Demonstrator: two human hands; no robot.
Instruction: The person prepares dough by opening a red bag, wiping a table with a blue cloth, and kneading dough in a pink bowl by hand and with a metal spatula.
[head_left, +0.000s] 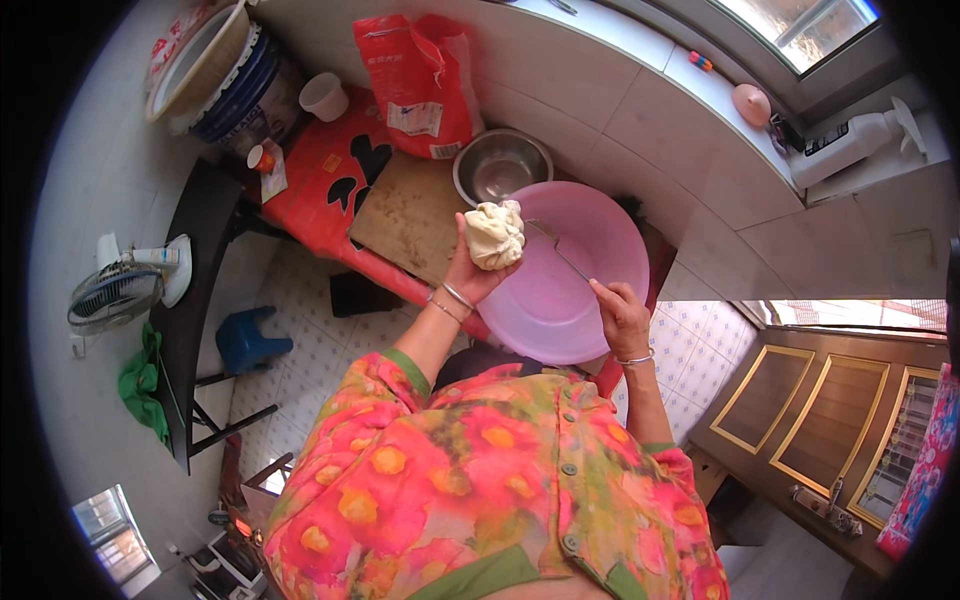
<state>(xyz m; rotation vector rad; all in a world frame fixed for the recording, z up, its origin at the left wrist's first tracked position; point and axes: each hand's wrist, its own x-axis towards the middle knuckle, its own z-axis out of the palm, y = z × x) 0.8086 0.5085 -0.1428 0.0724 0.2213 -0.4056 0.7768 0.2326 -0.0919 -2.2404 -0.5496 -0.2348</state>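
A lump of pale dough (495, 235) with a folded, knobbly surface rests in my left hand (478, 274), above the near edge of a wooden board (412, 210) and the left rim of a large pink plastic basin (622, 225). My right hand (624, 315) grips the thin handle of a metal utensil (566, 259) over the basin. The utensil's flattened head points at the dough's right side; whether they touch I cannot tell. Behind the dough sits a stainless steel bowl (502, 166), close against the basin.
A red bag (420, 82) stands behind the board on the red-covered table (315, 187). A white plastic tub (324, 97), a paper cup (260, 159) and stacked buckets (255, 97) are at the back left. The tiled wall (555, 90) bounds the far side. A blue stool (251, 339) stands on the floor at left.
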